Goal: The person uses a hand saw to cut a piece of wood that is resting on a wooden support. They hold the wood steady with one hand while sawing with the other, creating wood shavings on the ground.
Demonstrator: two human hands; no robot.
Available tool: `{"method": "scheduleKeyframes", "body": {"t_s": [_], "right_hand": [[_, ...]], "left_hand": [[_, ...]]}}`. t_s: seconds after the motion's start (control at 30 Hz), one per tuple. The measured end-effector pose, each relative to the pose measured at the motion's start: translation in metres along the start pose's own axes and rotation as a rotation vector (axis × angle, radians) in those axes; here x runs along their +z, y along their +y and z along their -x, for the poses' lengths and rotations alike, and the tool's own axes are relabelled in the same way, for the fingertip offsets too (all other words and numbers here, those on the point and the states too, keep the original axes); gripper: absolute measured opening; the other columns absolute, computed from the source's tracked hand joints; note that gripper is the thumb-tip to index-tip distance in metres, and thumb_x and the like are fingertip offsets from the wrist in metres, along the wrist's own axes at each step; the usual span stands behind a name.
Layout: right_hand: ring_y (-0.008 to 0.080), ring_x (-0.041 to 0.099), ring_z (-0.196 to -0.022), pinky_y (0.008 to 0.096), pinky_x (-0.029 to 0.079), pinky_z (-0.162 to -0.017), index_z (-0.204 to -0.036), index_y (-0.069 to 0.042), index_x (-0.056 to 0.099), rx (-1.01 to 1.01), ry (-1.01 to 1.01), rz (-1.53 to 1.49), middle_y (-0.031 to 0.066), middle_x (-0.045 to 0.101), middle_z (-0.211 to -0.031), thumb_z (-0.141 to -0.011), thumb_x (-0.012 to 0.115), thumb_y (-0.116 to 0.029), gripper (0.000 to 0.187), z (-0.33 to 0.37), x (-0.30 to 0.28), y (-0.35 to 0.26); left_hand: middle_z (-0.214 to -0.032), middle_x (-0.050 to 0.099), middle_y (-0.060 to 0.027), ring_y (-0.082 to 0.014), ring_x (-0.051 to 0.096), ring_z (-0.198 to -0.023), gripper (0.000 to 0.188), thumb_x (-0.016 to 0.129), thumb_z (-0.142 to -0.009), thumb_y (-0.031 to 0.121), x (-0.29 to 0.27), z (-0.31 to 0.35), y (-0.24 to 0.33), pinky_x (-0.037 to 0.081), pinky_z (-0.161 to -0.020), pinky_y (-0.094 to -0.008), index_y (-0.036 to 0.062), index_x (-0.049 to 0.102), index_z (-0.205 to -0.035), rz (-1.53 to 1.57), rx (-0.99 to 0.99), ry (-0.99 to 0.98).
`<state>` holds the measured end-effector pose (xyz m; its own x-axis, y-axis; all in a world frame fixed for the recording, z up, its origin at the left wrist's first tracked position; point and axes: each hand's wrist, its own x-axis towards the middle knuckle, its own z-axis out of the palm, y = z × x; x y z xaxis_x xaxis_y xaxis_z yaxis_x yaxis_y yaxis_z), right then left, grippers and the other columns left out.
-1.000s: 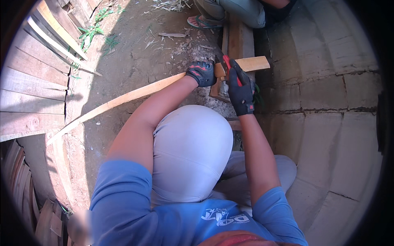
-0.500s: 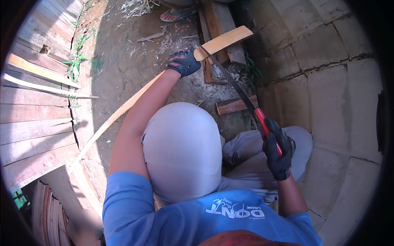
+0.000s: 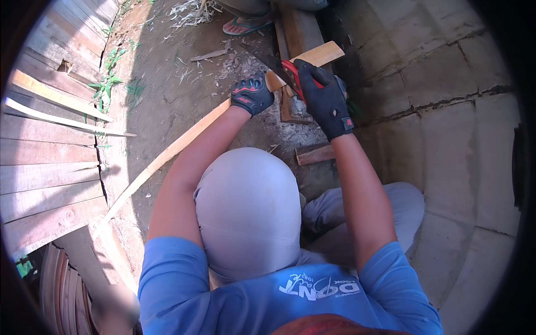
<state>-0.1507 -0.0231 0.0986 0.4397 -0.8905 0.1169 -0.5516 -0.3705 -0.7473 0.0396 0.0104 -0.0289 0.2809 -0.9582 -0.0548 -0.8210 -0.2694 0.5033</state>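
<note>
My left hand (image 3: 253,94), in a black glove with red marks, is closed round a long thin wooden strip (image 3: 173,151) and steadies it against a wooden beam. The far end of the strip sticks out past the beam to the right. My right hand (image 3: 325,99), gloved in black, grips the red handle of a hand saw (image 3: 291,75). Its dark blade lies across the strip just beyond my left hand and points to the far left. The right hand hides part of the strip and the beam.
The wooden beam (image 3: 301,30) runs away from me on the ground, with a short wood block (image 3: 314,154) nearer. A block wall (image 3: 435,145) rises on the right; planks (image 3: 50,167) line the left. Another person's sandalled foot (image 3: 247,25) is ahead, near wood shavings (image 3: 192,14).
My right hand has pushed the saw forward and to the left, from beside my knee to the strip; the handle is now close to the wood. The left hand has shifted slightly.
</note>
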Motion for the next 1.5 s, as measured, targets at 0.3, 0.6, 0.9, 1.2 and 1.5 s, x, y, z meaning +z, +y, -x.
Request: {"method": "scheduleKeyframes", "body": {"t_s": [0.3,0.6,0.9,1.2,1.5], "right_hand": [[0.0315,0.07,-0.126,0.0414,0.051,-0.108,-0.141,-0.009,0.07,-0.032,-0.1,-0.032,0.0184,0.073,-0.134,-0.109,0.058,-0.028,0.039,0.084,-0.054,0.004],[0.0313,0.072,-0.124,0.0428,0.054,-0.104,-0.139,-0.014,0.072,0.104,-0.117,0.098,0.0146,0.074,-0.134,-0.109,0.058,-0.022,0.034,0.168,-0.131,-0.017],[0.0394,0.071,-0.117,0.0459,0.054,-0.103,-0.138,-0.012,0.072,-0.105,-0.049,0.003,0.02,0.076,-0.123,-0.108,0.055,-0.033,0.041,0.024,0.009,0.006],[0.0341,0.073,-0.119,0.0414,0.055,-0.1,-0.14,-0.011,0.071,-0.096,-0.059,-0.023,0.0193,0.076,-0.124,-0.107,0.059,-0.021,0.037,0.076,-0.034,0.008],[0.0156,0.071,-0.085,0.0304,0.057,-0.08,-0.141,-0.004,0.07,0.054,-0.032,0.202,0.0153,0.077,-0.121,-0.107,0.058,-0.013,0.037,0.217,-0.136,0.002]], "left_hand": [[-0.121,0.074,-0.0249,-0.0444,0.071,-0.113,0.049,0.066,-0.088,0.036,-0.006,-0.001,-0.005,0.056,-0.098,-0.0539,0.0061,0.067,-0.126,0.042,0.081,-0.15],[-0.114,0.074,-0.0252,-0.0449,0.072,-0.109,0.044,0.064,-0.088,0.034,-0.01,0.012,0.008,0.058,-0.096,-0.0534,0.0103,0.069,-0.123,0.037,0.097,-0.153],[-0.115,0.074,-0.0249,-0.0439,0.073,-0.107,0.046,0.07,-0.086,0.034,0.007,0.011,0.004,0.059,-0.093,-0.0526,0.0059,0.069,-0.122,-0.001,0.063,-0.072],[-0.117,0.074,-0.0249,-0.0434,0.072,-0.111,0.046,0.067,-0.088,0.037,0.012,0.006,-0.009,0.057,-0.095,-0.0541,0.0069,0.069,-0.122,0.062,0.07,-0.053],[-0.113,0.075,-0.0258,-0.0433,0.074,-0.105,0.05,0.067,-0.088,0.041,0.013,0.002,-0.005,0.059,-0.092,-0.0526,0.0032,0.069,-0.121,0.032,0.074,-0.106]]}}
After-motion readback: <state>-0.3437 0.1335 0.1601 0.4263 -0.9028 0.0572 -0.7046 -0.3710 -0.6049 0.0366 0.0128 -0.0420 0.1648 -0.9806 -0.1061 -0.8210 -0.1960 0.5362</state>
